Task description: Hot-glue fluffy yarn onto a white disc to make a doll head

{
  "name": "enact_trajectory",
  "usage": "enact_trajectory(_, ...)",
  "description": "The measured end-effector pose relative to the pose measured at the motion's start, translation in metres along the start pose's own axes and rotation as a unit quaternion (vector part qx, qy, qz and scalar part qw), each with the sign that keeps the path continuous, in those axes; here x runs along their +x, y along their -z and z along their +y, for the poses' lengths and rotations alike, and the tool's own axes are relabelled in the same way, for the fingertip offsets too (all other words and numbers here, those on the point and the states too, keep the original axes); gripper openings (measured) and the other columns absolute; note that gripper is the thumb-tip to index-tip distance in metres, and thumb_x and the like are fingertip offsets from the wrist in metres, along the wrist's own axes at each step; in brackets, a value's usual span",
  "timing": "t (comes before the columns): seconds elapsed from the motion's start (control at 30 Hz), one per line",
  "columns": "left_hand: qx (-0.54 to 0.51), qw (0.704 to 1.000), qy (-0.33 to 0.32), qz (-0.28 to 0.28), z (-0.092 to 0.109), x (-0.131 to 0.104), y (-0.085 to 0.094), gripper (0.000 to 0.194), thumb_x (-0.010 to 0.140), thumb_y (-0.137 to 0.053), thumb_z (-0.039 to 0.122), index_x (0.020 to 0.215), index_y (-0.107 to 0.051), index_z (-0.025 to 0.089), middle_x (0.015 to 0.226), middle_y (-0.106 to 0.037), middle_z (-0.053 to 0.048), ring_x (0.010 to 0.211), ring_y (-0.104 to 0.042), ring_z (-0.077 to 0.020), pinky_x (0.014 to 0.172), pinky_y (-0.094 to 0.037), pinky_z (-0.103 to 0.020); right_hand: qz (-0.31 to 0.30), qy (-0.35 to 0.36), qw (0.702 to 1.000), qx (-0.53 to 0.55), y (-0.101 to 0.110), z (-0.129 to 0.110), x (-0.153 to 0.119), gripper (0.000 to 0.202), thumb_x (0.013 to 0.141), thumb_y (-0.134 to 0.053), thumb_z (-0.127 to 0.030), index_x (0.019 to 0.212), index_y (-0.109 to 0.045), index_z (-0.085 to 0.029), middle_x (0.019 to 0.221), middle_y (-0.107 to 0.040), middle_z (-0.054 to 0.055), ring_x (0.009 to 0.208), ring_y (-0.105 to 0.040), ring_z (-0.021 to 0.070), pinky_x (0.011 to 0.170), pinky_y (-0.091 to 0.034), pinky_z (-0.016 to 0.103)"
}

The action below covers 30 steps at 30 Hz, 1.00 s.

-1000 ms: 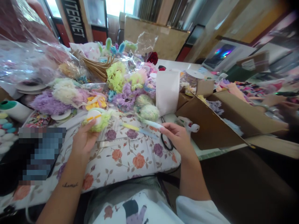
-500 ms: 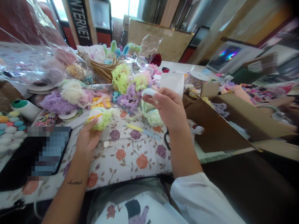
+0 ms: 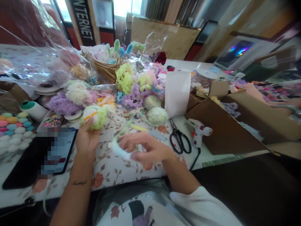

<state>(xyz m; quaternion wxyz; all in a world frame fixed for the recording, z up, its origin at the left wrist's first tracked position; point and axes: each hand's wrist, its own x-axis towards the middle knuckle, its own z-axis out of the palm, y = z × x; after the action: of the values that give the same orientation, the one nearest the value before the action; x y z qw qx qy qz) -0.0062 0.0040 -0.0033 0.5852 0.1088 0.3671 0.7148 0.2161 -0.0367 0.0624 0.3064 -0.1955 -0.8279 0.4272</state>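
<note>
My left hand (image 3: 88, 133) grips a fluffy yellow-green yarn piece (image 3: 101, 117) with a white round part crossed by orange strips. Lower and to the right, over the table, my right hand (image 3: 145, 146) has its fingers curled around a pale blue-white curved band (image 3: 119, 150), blurred by motion; it looks like soft yarn. From the band a pale green strand seems to run up toward the light green yarn balls (image 3: 157, 115). Behind the right hand lies a yellow and blue pen-like stick (image 3: 139, 128), partly covered.
Black-handled scissors (image 3: 180, 139) and a white glue gun (image 3: 198, 133) lie right of my right hand, beside an open cardboard box (image 3: 218, 128). A phone (image 3: 67, 150) rests at left near pastel pompoms (image 3: 17, 128). Fluffy yarn pieces (image 3: 58, 102) crowd the back.
My right hand has come down and left from its raised position, bringing the pale band low over the tablecloth. The scissors and glue gun are now uncovered. My left hand keeps its hold.
</note>
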Motion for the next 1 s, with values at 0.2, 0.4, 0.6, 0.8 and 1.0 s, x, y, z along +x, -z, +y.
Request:
enact_trajectory(0.2,-0.024,1.0,-0.001,-0.007,-0.004,-0.001,-0.004,0.024,0.08,-0.063,0.004,0.097,-0.071,0.02,0.108,-0.074,-0.003,0.117,-0.062,-0.0216,0.091,-0.058,-0.031,0.114,-0.237,0.945,-0.196,0.06,0.03,-0.088,0.033,0.091,-0.053,-0.043,0.068,-0.064,-0.022,0.066,-0.067,0.003,0.061,-0.062,0.0161,0.056,-0.049,0.029)
enact_trajectory(0.4,-0.027,0.999,0.01,-0.017,-0.009,-0.003,-0.005,0.041,0.076,-0.068,0.004,0.112,-0.066,0.025,0.106,-0.074,-0.001,0.113,-0.065,-0.0201,0.094,-0.057,-0.033,0.245,-0.37,0.696,-0.564,0.057,0.035,-0.101,0.019,0.087,-0.057,-0.032,0.077,-0.066,-0.018,0.072,-0.067,0.009,0.067,-0.06,0.0234,0.057,-0.038,0.032)
enact_trajectory(0.6,-0.03,0.999,0.023,-0.023,-0.01,0.001,-0.003,0.044,0.078,-0.066,0.004,0.117,-0.065,0.025,0.107,-0.075,-0.002,0.112,-0.065,-0.0203,0.093,-0.058,-0.033,0.157,-0.236,0.827,-0.485,-0.006,0.065,-0.018,0.023,0.09,-0.061,-0.039,0.08,-0.067,-0.019,0.081,-0.069,0.011,0.083,-0.062,0.026,0.071,-0.045,0.034)
enact_trajectory(0.8,-0.04,0.999,0.034,-0.013,-0.008,0.002,-0.003,0.041,0.081,-0.06,0.001,0.116,-0.065,0.021,0.106,-0.075,-0.005,0.106,-0.068,-0.0191,0.089,-0.059,-0.03,0.074,-0.232,0.842,-0.482,-0.031,0.083,0.02,0.014,0.088,-0.057,-0.017,0.079,-0.067,-0.014,0.081,-0.069,0.016,0.085,-0.063,0.0287,0.075,-0.045,0.039)
enact_trajectory(1.0,-0.031,0.998,0.03,-0.036,-0.007,-0.002,-0.004,0.042,0.08,-0.064,0.005,0.118,-0.065,0.023,0.106,-0.074,-0.004,0.107,-0.068,-0.0198,0.088,-0.06,-0.031,-0.055,-0.014,0.974,-0.22,-0.054,0.053,0.004,0.016,0.078,-0.058,-0.011,0.066,-0.055,-0.021,0.085,-0.071,0.005,0.085,-0.064,0.0183,0.081,-0.049,0.03)
